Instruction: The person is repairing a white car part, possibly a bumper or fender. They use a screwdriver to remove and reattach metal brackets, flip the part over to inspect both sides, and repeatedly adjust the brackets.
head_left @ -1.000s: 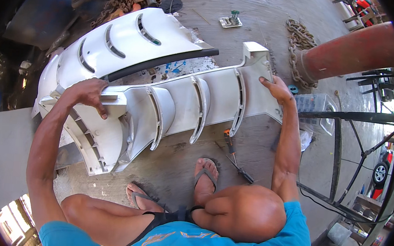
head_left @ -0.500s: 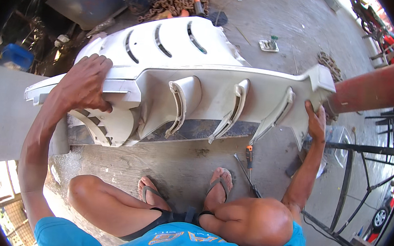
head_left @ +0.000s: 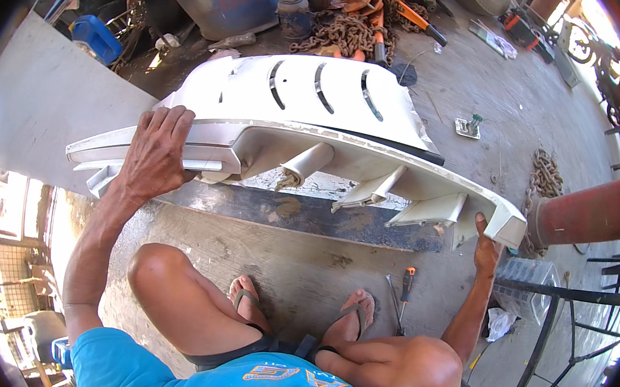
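Note:
My left hand [head_left: 157, 152] is closed over the upper edge at the left end of a white finned bumper panel [head_left: 344, 141]. At its right end my right hand [head_left: 487, 246] grips from below, the thumb up against the corner. Three curved fins stick out from the panel toward me, seen partly end-on. Right behind it lies a white panel with curved slots [head_left: 301, 89]; I cannot tell whether the two are joined. Under the finned panel a dark, scuffed low beam [head_left: 300, 216] runs across.
A screwdriver with an orange and black handle [head_left: 407, 283] lies by my right foot. Behind the panels are rusty chains [head_left: 349, 36] and a blue-grey tub [head_left: 227, 2]. A red post [head_left: 592, 212] and black metal frame [head_left: 574, 294] stand right, a grey board [head_left: 61, 91] left.
The finned panel has tipped, its top edge coming toward me, so less of its finned side shows. Both hands keep their hold. The view has shifted, and the scene sits farther right and lower.

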Tool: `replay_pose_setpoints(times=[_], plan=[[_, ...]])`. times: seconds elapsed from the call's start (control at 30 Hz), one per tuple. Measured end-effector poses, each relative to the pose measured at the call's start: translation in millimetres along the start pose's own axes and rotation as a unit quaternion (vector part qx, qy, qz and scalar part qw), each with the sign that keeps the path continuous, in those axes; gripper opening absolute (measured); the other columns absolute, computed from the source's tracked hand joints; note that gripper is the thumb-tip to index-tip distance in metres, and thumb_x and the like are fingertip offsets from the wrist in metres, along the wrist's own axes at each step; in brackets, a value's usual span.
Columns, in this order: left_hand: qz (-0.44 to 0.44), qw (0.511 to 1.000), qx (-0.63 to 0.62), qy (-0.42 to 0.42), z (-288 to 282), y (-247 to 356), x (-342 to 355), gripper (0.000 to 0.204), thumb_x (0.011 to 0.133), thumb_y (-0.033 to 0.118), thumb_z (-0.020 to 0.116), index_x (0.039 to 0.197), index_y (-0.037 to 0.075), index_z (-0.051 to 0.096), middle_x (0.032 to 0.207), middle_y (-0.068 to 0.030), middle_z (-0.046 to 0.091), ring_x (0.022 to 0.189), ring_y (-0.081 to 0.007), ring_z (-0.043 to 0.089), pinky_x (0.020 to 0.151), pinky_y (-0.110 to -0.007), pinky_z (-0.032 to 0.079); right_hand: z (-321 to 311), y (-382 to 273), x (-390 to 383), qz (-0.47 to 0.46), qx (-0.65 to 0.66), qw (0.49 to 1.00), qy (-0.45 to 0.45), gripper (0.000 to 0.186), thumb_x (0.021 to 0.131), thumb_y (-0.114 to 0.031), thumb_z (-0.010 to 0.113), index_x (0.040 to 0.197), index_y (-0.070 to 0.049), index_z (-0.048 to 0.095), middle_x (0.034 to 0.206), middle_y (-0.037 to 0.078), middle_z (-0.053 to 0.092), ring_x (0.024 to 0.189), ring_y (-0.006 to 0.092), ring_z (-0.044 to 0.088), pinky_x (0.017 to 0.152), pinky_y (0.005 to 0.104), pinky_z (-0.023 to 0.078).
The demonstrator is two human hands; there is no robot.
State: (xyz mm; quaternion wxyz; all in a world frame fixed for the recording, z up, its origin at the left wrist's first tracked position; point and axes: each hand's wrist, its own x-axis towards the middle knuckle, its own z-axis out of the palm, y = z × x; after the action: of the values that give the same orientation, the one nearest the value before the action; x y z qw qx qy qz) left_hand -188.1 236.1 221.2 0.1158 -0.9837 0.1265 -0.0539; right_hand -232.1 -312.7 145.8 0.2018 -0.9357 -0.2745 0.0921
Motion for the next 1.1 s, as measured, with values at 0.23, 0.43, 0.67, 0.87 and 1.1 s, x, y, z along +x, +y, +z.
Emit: replay_pose_setpoints(times=[0.23,0.43,0.67,0.87,1.1], plan=[[-0.039,0.994,0.045,0.089,46.6,-15.2,-53.9,0.103,0.059,0.024,0.094,0.144,0.000,0.041,0.139,-0.0185,0.051,0.127,-0.0347,0.049,0.109,-0.048,0.035,-71.8,-154.9,7.3,-0.128,0.104,0.982,-0.087,0.031,0.078,-0.026,0.064,0.107,-0.020,0.069,0.078,0.000,0.064,0.063,0.0215,0.068,0.053,0.0385,0.056],[-0.077,0.973,0.107,0.190,103.2,-21.0,-92.7,0.098,0.067,0.034,0.091,0.145,0.001,0.042,0.139,-0.0170,0.051,0.126,-0.0331,0.049,0.107,-0.047,0.034,-94.0,-155.5,23.9,-0.172,0.101,0.975,-0.096,0.031,0.075,-0.024,0.064,0.105,-0.020,0.071,0.074,-0.001,0.063,0.060,0.0214,0.068,0.052,0.0382,0.055],[-0.100,0.952,0.135,0.254,154.4,-3.8,-112.5,0.081,0.079,0.040,0.082,0.142,0.002,0.046,0.135,-0.0139,0.054,0.124,-0.0301,0.050,0.106,-0.046,0.034,-80.0,-157.8,28.4,-0.155,0.090,0.983,-0.044,0.025,0.077,-0.021,0.064,0.101,-0.019,0.072,0.073,-0.001,0.065,0.054,0.0205,0.066,0.052,0.0357,0.055],[-0.143,0.933,0.172,0.280,192.0,10.1,-133.7,0.082,0.084,0.057,0.077,0.138,0.004,0.046,0.130,-0.0136,0.055,0.121,-0.0323,0.050,0.105,-0.048,0.036,-70.8,-166.7,40.4,-0.105,0.114,0.986,-0.064,0.025,0.081,-0.022,0.063,0.105,-0.019,0.071,0.079,0.000,0.065,0.060,0.0199,0.067,0.062,0.0350,0.054],[-0.139,0.929,0.132,0.317,210.5,23.3,-147.2,0.060,0.084,0.029,0.076,0.134,0.007,0.051,0.130,-0.0103,0.055,0.122,-0.0289,0.048,0.103,-0.047,0.035,-61.6,-178.0,41.1,-0.098,0.132,0.966,-0.198,0.029,0.085,-0.024,0.061,0.113,-0.020,0.069,0.091,0.000,0.066,0.073,0.0186,0.067,0.077,0.0386,0.044]])
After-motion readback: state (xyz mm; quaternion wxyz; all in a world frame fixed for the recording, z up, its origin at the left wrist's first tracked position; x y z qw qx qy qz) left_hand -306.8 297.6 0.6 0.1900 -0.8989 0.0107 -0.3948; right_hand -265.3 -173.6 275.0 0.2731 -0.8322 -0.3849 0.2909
